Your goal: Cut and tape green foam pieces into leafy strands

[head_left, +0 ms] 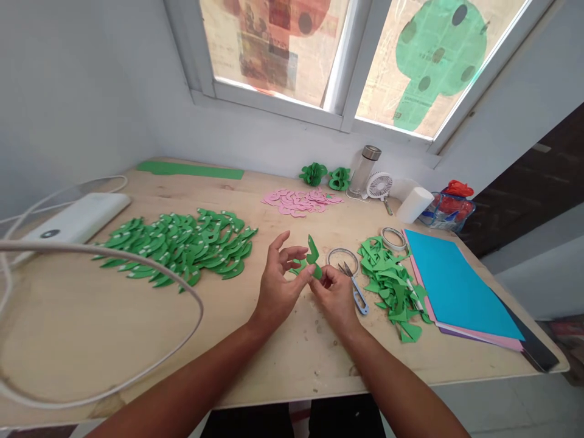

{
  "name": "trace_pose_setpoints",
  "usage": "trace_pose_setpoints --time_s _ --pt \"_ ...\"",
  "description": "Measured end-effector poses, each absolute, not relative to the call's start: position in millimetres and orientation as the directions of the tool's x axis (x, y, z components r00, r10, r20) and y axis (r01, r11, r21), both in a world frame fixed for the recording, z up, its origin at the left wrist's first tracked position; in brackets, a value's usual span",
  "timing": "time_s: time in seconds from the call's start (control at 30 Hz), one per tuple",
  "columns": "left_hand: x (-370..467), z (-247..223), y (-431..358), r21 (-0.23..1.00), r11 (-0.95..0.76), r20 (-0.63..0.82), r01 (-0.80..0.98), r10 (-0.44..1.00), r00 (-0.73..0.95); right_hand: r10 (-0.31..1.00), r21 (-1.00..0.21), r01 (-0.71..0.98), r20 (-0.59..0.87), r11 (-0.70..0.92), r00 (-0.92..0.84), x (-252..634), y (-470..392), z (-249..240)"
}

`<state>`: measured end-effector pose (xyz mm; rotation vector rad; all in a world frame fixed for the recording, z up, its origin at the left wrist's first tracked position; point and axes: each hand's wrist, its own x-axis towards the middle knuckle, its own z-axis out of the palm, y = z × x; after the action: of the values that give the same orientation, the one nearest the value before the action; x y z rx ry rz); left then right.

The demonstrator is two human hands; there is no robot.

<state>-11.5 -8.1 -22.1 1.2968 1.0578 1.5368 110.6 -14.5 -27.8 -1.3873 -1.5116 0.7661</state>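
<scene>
Between my two hands, over the middle of the wooden table, is a green paper piece (312,250) with a pointed tip standing up. My left hand (279,283) has its thumb against the piece while its other fingers are raised and curved. My right hand (335,295) pinches the lower right part of the piece. Just right of my right hand lie small scissors (358,293) and a roll of tape (343,258). A heap of green curved pieces (182,243) with small white patches spreads to the left. Green scraps (395,283) are piled to the right.
On the table (292,365) stand two green paper balls (314,174), a bottle (364,173) and a small fan (379,185) by the wall. Pink cutouts (298,202) lie in front. Coloured sheets (460,283) are at right; a white cable (182,283) loops at left.
</scene>
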Motion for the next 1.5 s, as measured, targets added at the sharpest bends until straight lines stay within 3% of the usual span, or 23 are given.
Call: trace_pose_setpoints --time_s 0.4,0.73,1.0,1.2,1.3,1.5 --pt "-11.0 -23.5 -9.8 0.959 -0.283 0.275 -0.030 0.948 -0.161 0.909 -0.697 0.647 0.416 0.311 0.012 104.8 -18.8 -30.3" --pt "-11.0 -19.2 -9.1 0.956 -0.247 0.228 -0.155 0.965 -0.133 0.913 -0.715 0.622 0.409 0.320 0.000 104.2 -18.9 -33.1" --pt "-17.5 -17.7 -3.2 0.951 -0.251 0.221 -0.183 0.960 -0.173 0.930 -0.812 0.474 0.367 0.340 -0.038 109.0 -21.3 -23.7" --pt "-16.4 -16.1 -5.8 0.961 -0.221 0.208 -0.164 0.974 -0.095 0.952 -0.944 0.247 0.263 0.220 0.159 124.2 -8.2 -21.6" --pt "-12.5 -16.6 -10.4 0.971 -0.210 0.206 -0.119 0.978 -0.045 0.967 -0.975 0.132 0.200 0.180 0.157 125.9 -4.0 -23.3" --pt "-8.3 -20.8 -14.7 0.976 -0.211 0.213 -0.051 0.977 0.033 0.981 -0.981 0.110 0.168 0.157 0.098 122.9 -5.1 -27.0"
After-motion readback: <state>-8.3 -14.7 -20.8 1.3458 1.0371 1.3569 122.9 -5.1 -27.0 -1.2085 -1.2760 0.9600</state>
